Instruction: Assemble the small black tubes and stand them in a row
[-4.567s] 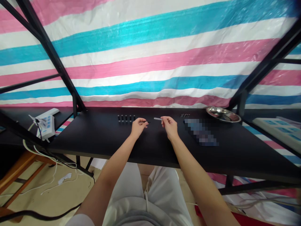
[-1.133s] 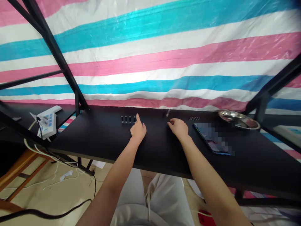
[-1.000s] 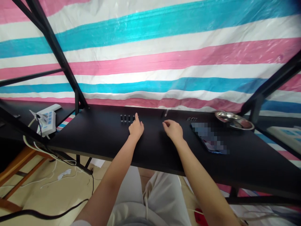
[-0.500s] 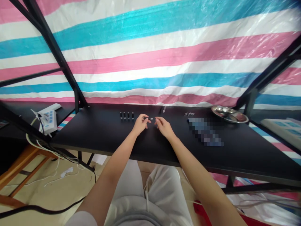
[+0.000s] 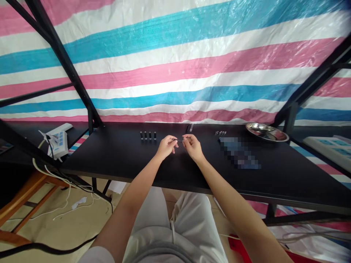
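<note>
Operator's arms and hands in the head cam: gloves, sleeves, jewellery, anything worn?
No gloves: the left hand and right hand are bare, with no ring, watch or band visible. Both forearms are uncovered. The edge of a white short sleeve shows on the left upper arm; none is in view on the right. Pale drawstring trousers below.

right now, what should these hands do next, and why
Probably ease the left hand and right hand a little closer together, ends lined up: both pinch a thin piece that spans the small gap between them, held just above the table.
</note>
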Demonstrator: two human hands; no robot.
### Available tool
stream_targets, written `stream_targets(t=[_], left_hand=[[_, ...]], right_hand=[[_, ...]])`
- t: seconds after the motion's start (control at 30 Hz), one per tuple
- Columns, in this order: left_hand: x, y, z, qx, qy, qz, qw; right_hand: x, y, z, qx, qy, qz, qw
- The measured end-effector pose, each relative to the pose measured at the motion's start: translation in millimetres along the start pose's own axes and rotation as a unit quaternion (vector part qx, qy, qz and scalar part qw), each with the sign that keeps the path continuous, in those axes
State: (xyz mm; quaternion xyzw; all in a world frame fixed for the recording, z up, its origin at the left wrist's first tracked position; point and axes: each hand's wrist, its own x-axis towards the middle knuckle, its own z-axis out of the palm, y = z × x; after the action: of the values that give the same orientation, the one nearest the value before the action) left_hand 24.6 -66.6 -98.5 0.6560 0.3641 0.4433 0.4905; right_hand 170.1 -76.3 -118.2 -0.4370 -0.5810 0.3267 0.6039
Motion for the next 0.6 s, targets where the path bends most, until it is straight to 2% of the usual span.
stream_targets(t=[0.17,0.3,0.47,0.6], left_hand=[[1.1,-1.4,-1.2,0.055,0.041,0.023,0.997],[1.3,-4.9,-2.1,0.088,0.052,0.028,0.994],[2.5,-9.6,-0.9,0.074,0.056,-0.006,0.996],[3.3,-8.1,0.9,0.018,0.068,-0.049,0.996]], right_hand=[[0.5,-2.9,2.4,0.019,-0.01,0.024,0.999],[1.2,-1.0,3.3,0.038,-0.007,0.035,0.999],[1.8,1.8,2.5,0.039,-0.012,0.033,0.999],[2.2,2.8,2.4,0.038,-0.016,0.028,0.999]])
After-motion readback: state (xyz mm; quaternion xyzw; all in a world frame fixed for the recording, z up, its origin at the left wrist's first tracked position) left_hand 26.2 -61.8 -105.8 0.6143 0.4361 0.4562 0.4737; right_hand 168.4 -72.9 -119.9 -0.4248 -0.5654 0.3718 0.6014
